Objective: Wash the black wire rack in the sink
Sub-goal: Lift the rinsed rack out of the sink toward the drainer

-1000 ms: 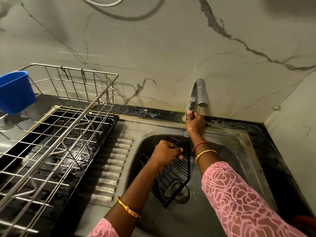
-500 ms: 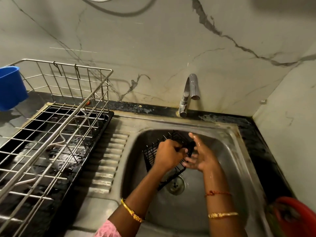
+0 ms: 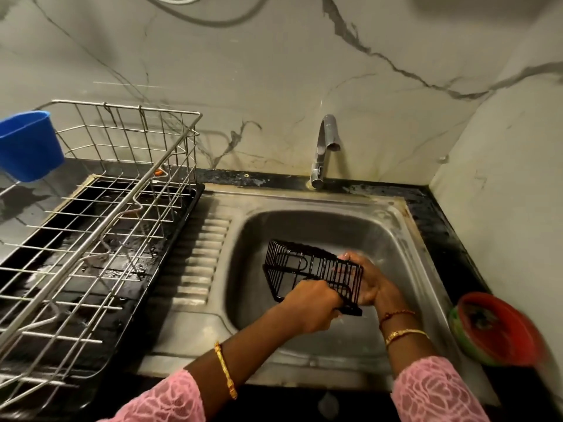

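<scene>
A small black wire rack (image 3: pixel 300 266) is held tilted over the bowl of the steel sink (image 3: pixel 307 223). My left hand (image 3: pixel 313 306) grips its near lower edge with closed fingers. My right hand (image 3: pixel 370 283) presses against the rack's right side from behind, its fingers partly hidden by the wires. The tap (image 3: pixel 324 150) stands at the back of the sink; no water stream is visible from its spout.
A large steel wire dish rack (image 3: pixel 100 214) on a black tray fills the counter to the left. A blue cup (image 3: pixel 27 144) hangs at its far left. A red and green bowl (image 3: pixel 496 327) sits on the counter right of the sink.
My right hand left the tap and came down onto the rack's right side. Both hands turned the rack and drew it nearer and rightward in the sink.
</scene>
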